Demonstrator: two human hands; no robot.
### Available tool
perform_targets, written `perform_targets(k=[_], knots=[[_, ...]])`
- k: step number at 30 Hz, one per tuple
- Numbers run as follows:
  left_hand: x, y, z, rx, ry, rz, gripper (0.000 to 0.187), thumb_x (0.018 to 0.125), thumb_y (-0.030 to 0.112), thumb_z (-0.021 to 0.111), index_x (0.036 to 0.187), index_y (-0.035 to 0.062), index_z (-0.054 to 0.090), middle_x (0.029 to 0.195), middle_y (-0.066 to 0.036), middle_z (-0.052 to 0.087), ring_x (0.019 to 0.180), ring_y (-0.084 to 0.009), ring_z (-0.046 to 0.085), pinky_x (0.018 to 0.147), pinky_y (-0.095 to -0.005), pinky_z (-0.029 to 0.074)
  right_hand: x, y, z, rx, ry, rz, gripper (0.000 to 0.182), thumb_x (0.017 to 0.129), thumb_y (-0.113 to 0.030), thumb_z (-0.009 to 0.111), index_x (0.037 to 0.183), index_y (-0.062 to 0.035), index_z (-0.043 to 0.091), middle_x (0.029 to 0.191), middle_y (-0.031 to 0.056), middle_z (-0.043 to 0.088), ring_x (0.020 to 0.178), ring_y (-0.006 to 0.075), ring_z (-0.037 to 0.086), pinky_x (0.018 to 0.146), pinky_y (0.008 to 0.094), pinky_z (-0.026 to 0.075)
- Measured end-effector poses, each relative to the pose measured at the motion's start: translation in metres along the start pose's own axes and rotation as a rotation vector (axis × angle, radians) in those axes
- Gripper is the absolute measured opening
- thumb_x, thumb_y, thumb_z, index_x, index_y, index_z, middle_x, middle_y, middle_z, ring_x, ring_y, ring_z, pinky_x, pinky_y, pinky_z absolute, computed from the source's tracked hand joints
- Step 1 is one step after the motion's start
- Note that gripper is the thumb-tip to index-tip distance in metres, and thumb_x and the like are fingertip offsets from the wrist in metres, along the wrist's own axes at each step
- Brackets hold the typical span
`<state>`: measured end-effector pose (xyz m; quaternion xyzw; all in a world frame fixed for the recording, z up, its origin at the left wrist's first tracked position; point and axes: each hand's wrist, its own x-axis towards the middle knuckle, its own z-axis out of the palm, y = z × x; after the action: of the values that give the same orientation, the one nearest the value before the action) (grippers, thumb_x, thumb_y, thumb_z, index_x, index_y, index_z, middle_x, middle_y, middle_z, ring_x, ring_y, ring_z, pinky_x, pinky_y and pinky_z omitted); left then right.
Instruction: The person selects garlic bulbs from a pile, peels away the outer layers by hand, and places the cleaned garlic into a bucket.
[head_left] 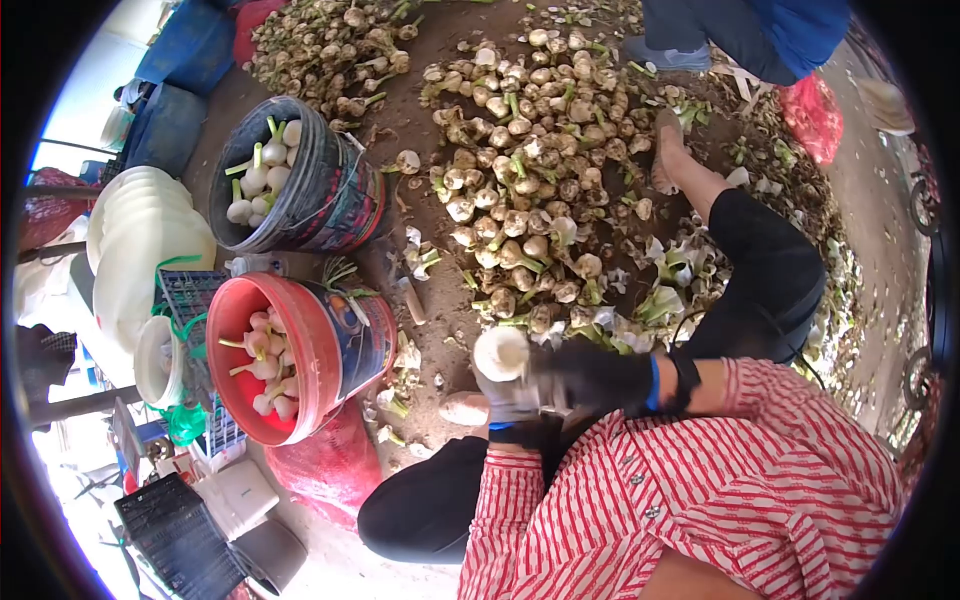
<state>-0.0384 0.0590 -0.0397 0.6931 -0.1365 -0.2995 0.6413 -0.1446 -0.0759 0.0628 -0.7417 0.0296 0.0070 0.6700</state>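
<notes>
My left hand [508,395], in a light grey glove, is closed around a pale, cleaned garlic bulb [501,354] held above my lap. Close beside it on the right is my right hand [590,378] in a dark glove, its fingers smeared by motion. Whether that hand grips a tool cannot be made out. Just beyond both hands spreads a large heap of soil-stained garlic bulbs [540,170] with short green stems. A red bucket [222,318] to the left holds several clean white bulbs. Behind it, a dark bucket [235,150] holds more clean garlic.
Another garlic pile [330,50] lies at the back left. Peeled skins and leaves [675,275] litter the ground near my bare foot [672,155]. A red mesh sack [325,465] sits under the red bucket. Another person's leg and shoe [668,53] are at the top right.
</notes>
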Motion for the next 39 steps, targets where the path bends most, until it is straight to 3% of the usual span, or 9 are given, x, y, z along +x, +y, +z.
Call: perform_targets(k=[3,8,11,14,18,20,28,33,39], knots=[[0.012,-0.044,-0.032,0.283,-0.041,0.074,0.034,0.086,0.028,0.049,0.111,0.0036,0.049,0.089,-0.008,0.057,0.078,-0.0154,0.056,0.061,-0.0275,0.048,-0.013,0.002,0.017,-0.17,-0.238,-0.427,0.035,0.078,-0.02,0.062,0.11,-0.0081,0.056,0.075,0.0095,0.062,0.068,0.0225,0.062,0.063,0.0334,0.048],[0.007,-0.05,-0.014,0.527,-0.125,0.25,0.035,0.087,0.029,0.046,0.11,0.0033,0.048,0.093,-0.008,0.055,0.079,-0.019,0.057,0.062,-0.0295,0.049,-0.004,0.018,-0.015,0.09,0.087,0.234,0.045,0.081,-0.026,0.06,0.119,-0.0056,0.049,0.081,0.0135,0.063,0.075,0.0205,0.062,0.067,0.0307,0.047],[0.003,0.044,0.015,-0.616,-0.076,-0.289,0.037,0.081,0.021,0.057,0.11,0.0011,0.047,0.097,-0.012,0.056,0.085,-0.0227,0.058,0.07,-0.0334,0.051,0.004,0.035,0.01,0.211,0.122,0.44,0.026,0.082,-0.015,0.053,0.104,-0.0032,0.058,0.089,0.0098,0.065,0.079,0.0143,0.061,0.069,0.0263,0.048],[0.004,0.008,0.005,0.466,0.088,0.159,0.037,0.079,0.022,0.059,0.108,0.0008,0.05,0.097,-0.013,0.057,0.087,-0.0222,0.058,0.072,-0.0335,0.052,-0.003,0.0,0.01,0.279,-0.348,0.025,0.029,0.08,-0.022,0.057,0.1,-0.0006,0.059,0.085,0.0134,0.063,0.08,0.0212,0.061,0.071,0.0319,0.047],[0.034,0.041,-0.005,-0.939,0.128,-0.439,0.029,0.085,0.015,0.052,0.111,0.0038,0.05,0.103,-0.008,0.056,0.091,-0.0171,0.057,0.066,-0.025,0.053,-0.031,0.061,-0.039,-0.206,-0.177,-0.038,0.035,0.07,-0.018,0.061,0.102,-0.0038,0.061,0.09,0.0157,0.063,0.081,0.028,0.062,0.072,0.0348,0.048],[0.072,0.09,-0.027,-0.644,0.062,-0.067,0.035,0.089,0.028,0.046,0.114,0.0037,0.05,0.107,-0.009,0.057,0.092,-0.0185,0.057,0.068,-0.0267,0.053,-0.034,0.103,-0.075,-0.99,-0.269,0.541,0.033,0.06,-0.02,0.065,0.092,-0.0092,0.064,0.082,0.0135,0.064,0.075,0.0327,0.062,0.065,0.0399,0.049],[0.092,0.151,-0.022,-1.0,-0.197,-0.095,0.049,0.091,0.042,0.041,0.122,0.0052,0.047,0.118,-0.015,0.052,0.098,-0.0234,0.056,0.082,-0.0332,0.049,0.02,0.208,-0.101,-0.915,0.313,0.525,0.028,0.071,-0.019,0.053,0.095,-0.0071,0.062,0.087,0.0166,0.063,0.083,0.0329,0.061,0.075,0.0433,0.047],[0.035,0.091,0.021,-0.647,-0.049,-0.423,0.041,0.089,0.03,0.05,0.123,0.0056,0.046,0.118,-0.014,0.052,0.106,-0.0234,0.051,0.093,-0.0373,0.04,0.003,0.238,-0.118,-0.395,0.184,0.63,0.037,0.078,-0.02,0.053,0.112,-0.0065,0.055,0.102,0.014,0.061,0.089,0.0243,0.062,0.075,0.0375,0.049],[0.021,0.04,0.057,0.161,-0.129,0.198,0.066,0.071,0.011,0.071,0.127,-0.0019,0.038,0.128,-0.013,0.041,0.11,-0.0224,0.047,0.095,-0.0301,0.038,0.025,0.119,-0.068,0.967,0.223,0.404,0.032,0.09,-0.023,0.048,0.113,-0.0011,0.052,0.102,0.0055,0.059,0.083,0.0113,0.057,0.072,0.0288,0.048]])
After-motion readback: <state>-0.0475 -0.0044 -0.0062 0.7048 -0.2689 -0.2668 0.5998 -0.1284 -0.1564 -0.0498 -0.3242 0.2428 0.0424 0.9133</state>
